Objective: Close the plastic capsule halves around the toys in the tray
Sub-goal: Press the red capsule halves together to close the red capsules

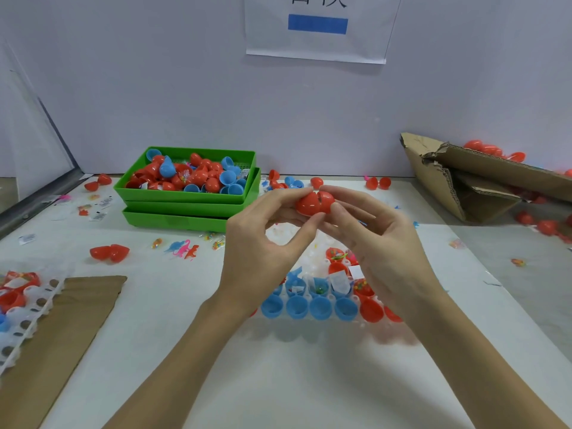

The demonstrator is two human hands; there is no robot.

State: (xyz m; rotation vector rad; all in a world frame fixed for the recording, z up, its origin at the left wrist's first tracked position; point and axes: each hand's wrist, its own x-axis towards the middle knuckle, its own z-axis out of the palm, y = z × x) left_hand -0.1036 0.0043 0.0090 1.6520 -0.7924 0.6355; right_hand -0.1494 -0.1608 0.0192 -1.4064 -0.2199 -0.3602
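A red plastic capsule [314,203] is held up above the table between both hands, its two halves nearly together with a thin gap showing on top. My left hand [263,243] pinches its left half between thumb and fingers. My right hand [377,243] pinches its right half the same way. Below the hands lies a clear tray [322,267] with open blue capsule halves [320,308] and red capsule halves [371,309]; some hold small toys and paper slips. My hands hide part of the tray.
Stacked green bins [188,209] with red and blue capsules stand at the back left. A torn cardboard box [464,178] sits at the right. Flat cardboard [62,329] and another tray [28,308] lie at the left. Loose capsules [110,252] and toy dinosaurs [182,249] are scattered about.
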